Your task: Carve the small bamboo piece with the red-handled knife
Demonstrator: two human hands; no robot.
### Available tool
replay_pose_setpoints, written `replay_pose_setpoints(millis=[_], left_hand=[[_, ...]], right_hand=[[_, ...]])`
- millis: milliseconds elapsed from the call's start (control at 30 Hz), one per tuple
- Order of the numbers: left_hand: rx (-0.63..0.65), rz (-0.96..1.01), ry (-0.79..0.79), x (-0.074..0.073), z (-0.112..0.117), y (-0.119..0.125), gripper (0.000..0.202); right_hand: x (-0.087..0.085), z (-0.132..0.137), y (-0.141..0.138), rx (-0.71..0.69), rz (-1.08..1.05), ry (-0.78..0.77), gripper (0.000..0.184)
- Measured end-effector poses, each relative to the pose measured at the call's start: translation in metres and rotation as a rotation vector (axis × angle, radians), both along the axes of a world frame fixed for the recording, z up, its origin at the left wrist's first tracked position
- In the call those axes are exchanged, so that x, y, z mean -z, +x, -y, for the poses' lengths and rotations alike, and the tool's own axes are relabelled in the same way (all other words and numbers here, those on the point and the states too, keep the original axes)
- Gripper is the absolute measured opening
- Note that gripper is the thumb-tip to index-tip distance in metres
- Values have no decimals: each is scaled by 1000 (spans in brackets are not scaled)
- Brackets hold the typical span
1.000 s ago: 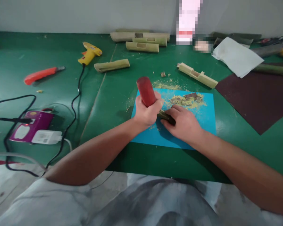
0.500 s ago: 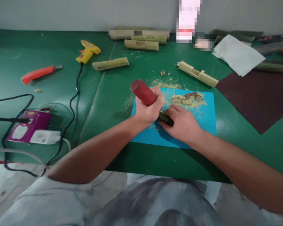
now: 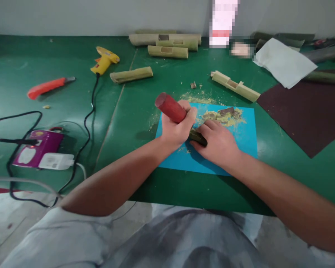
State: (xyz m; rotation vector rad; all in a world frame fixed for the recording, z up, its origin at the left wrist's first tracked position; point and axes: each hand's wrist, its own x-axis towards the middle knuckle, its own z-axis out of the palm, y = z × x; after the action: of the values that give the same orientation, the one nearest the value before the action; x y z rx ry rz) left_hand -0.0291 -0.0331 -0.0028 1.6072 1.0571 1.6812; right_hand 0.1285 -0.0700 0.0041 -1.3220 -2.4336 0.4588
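Note:
My left hand (image 3: 176, 128) is closed around a tool with a thick red handle (image 3: 169, 107) that leans up and to the left. Its working end is hidden behind my fingers. My right hand (image 3: 217, 143) presses down on a short dark green bamboo piece (image 3: 197, 137) lying on a blue mat (image 3: 240, 141). The two hands touch over that piece. A heap of pale shavings and small offcuts (image 3: 222, 116) lies on the mat just beyond my right hand.
Several cut bamboo tubes (image 3: 167, 51) lie along the back of the green table, one notched tube (image 3: 236, 86) near the mat. A yellow glue gun (image 3: 104, 61), an orange utility knife (image 3: 46, 86), a purple power strip (image 3: 36, 153) with cables, white paper (image 3: 284, 63) and dark sandpaper (image 3: 304, 115).
The red handle tipped from nearly upright to leaning left. Both hands stayed on the bamboo piece and the view shifted slightly.

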Motion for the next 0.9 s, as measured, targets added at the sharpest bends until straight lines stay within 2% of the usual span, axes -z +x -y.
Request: replay_pose_setpoints(millis=[167, 400, 533, 733, 900], left_hand=[[60, 64, -45, 1, 2, -2, 54], [-21, 174, 12, 2, -2, 6, 60], [-47, 149, -45, -2, -1, 8, 59], [-73, 128, -49, -2, -1, 6, 58], [-30, 78, -39, -2, -2, 4, 58]], right_hand=[[3, 0, 2, -27, -88, -19, 10], [3, 0, 3, -7, -74, -7, 10], [4, 0, 2, -5, -71, -2, 10], [1, -1, 2, -6, -33, -24, 11], [2, 0, 2, -9, -62, -31, 10]])
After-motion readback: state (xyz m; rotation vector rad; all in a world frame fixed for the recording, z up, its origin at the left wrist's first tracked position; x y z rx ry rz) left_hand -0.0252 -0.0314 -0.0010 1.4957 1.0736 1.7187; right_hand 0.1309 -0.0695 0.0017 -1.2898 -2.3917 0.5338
